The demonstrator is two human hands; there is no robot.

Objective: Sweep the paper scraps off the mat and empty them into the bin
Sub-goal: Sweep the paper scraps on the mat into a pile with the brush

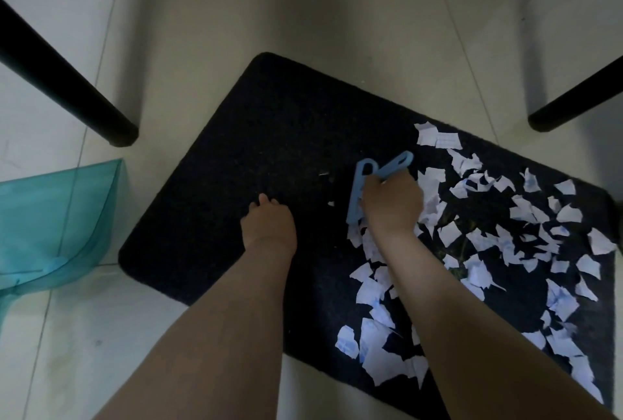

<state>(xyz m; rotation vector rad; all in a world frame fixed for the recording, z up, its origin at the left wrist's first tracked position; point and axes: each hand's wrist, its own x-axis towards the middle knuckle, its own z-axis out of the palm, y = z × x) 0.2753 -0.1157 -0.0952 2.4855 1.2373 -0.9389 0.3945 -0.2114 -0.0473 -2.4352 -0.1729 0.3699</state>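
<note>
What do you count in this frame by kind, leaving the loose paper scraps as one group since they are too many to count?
Mat: 1
Blue hand brush: 1
Teal dustpan: 1
Black furniture legs: 4
Hands: 2, left hand and right hand
Paper scraps: 1 scattered group
Total: 10

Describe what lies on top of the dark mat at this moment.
On the mat: white paper scraps across its right half, the left hand resting on it, the right hand gripping a blue brush. Scraps beneath the right forearm are hidden.
</note>
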